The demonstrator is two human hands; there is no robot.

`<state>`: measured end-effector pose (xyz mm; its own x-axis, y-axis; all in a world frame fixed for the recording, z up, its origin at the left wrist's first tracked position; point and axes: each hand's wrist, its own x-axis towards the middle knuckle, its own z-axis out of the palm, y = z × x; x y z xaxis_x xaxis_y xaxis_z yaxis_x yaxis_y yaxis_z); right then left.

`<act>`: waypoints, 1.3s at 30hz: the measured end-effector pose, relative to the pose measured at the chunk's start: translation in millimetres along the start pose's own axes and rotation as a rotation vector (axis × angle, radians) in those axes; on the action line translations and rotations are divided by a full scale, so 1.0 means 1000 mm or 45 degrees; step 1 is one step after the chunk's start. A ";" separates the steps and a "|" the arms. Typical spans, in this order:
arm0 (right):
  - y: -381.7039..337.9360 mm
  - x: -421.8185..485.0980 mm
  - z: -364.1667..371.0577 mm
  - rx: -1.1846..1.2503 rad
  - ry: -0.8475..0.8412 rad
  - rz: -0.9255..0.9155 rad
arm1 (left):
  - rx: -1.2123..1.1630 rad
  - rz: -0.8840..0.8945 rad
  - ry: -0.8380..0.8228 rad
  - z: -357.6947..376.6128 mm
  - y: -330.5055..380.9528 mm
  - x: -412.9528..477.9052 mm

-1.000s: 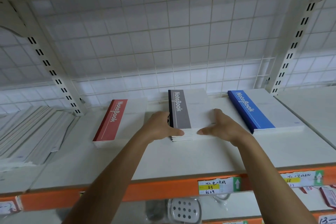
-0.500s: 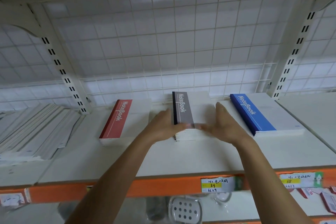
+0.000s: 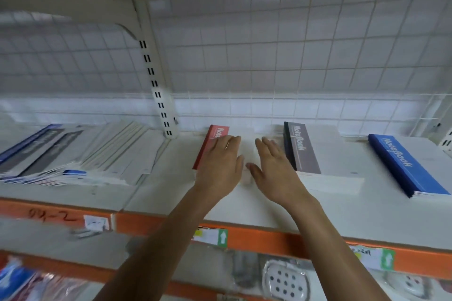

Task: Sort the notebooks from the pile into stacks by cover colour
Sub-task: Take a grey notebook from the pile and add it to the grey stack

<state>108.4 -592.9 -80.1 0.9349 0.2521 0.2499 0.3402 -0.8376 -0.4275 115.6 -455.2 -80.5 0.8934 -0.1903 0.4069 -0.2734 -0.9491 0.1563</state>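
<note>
Evidently I was squaring the red stack [image 3: 218, 132] at frame centre: the left grip [image 3: 221, 165] lay flat on it and the right grip [image 3: 274, 168] at its right edge, fingers straight, holding nothing. The grey stack [image 3: 303, 151] and blue stack [image 3: 403, 166] sat further right. Next, I judged, came a reach to the unsorted pile [image 3: 73, 154] at frame left.

White shelf [image 3: 269, 208] w/ orange front edge [image 3: 256, 234] & paper labels [image 3: 215, 237] stuck on it. On top, L to R: loose fanned pile [image 3: 80, 154] of notebooks, mixed covers, far L; then 3 flat stacks, apart from each other: red stack [image 3: 215, 132], grey stack [image 3: 303, 151], blue stack [image 3: 403, 166].
</note>
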 end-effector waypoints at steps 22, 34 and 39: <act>-0.251 0.067 0.124 0.340 0.017 -0.526 | 0.194 -0.480 0.065 -0.079 -0.273 -0.083; -0.277 0.079 0.161 1.177 -0.002 0.255 | -0.011 -0.105 0.262 -0.092 -0.329 -0.103; -0.278 0.080 0.149 1.630 -0.145 0.540 | -0.505 0.254 0.100 -0.103 -0.315 -0.107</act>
<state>103.9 -267.3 -70.1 0.9724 0.1799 -0.1484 -0.1777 0.1596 -0.9710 69.2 -109.8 -80.6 0.7839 -0.3255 0.5288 -0.5666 -0.7232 0.3949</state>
